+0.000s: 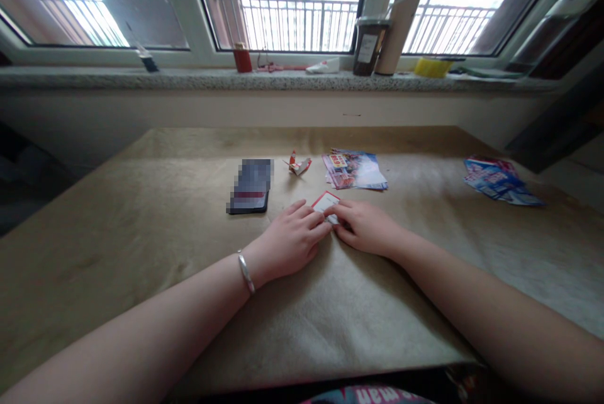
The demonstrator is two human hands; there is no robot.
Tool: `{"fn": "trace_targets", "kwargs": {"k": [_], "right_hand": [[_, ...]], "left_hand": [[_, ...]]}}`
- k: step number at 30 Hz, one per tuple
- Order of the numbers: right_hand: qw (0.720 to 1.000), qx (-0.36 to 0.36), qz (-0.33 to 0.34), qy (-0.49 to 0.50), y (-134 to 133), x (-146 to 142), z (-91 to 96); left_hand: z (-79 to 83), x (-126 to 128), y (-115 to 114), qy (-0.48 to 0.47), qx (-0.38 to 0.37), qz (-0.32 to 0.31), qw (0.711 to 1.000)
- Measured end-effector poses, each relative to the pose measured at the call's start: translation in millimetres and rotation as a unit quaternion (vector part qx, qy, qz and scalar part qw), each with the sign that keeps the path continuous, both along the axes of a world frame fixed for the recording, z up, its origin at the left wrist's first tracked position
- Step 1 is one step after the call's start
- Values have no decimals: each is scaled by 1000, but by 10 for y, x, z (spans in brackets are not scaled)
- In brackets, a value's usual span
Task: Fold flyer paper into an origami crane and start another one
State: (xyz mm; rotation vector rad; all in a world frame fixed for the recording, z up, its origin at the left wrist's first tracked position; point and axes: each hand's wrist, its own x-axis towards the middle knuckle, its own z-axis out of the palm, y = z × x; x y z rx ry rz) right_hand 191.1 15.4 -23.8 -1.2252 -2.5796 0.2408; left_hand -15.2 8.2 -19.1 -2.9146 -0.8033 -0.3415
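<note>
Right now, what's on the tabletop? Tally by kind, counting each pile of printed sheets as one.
Dark phone-like device: 1
Folded red-and-white paper figure: 1
Red-edged white paper: 1
Printed-sheet piles, middle pile and right pile: 2
Total: 5

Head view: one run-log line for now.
left hand: on red-edged paper; right hand: on same paper; dark device: lying left of paper; folded red-white piece: beyond paper; printed sheets: beyond right hand
</note>
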Motion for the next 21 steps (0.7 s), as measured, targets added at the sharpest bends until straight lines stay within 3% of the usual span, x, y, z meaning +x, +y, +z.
{"fn": "trace_targets", "kwargs": {"k": [21], "right_hand": [[1000,-10,-4,-5,-8,47,-2]], "left_hand": [[69,-60,51,32,44,-15,998]]}}
